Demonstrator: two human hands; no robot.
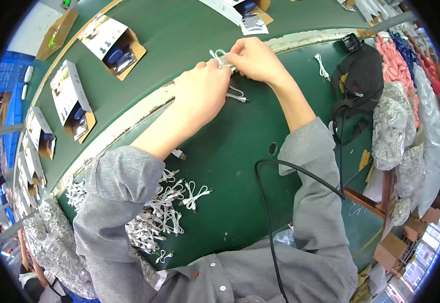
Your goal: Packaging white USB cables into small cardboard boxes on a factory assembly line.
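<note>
Both of my hands meet near the far edge of the green tabletop, at a white USB cable (pixel 219 53) in a looped bundle. My left hand (pixel 204 90) is closed round part of it, its fingers mostly hidden behind the back of the hand. The fingers of my right hand (pixel 254 58) pinch the bundle from the other side. Just under the left hand, a white cable loop with a plug (pixel 237 95) shows on the table; whether it belongs to the same cable I cannot tell. Beside my left forearm lies a pile of bundled white cables (pixel 154 217).
Open printed boxes (pixel 70 96) with dark blue items inside stand along the green conveyor belt (pixel 179 35). A black bag (pixel 359 76) and one bundled cable (pixel 322 67) lie at the right. Clear bags of cables (pixel 394 126) border the table. A black cord (pixel 265 202) crosses in front.
</note>
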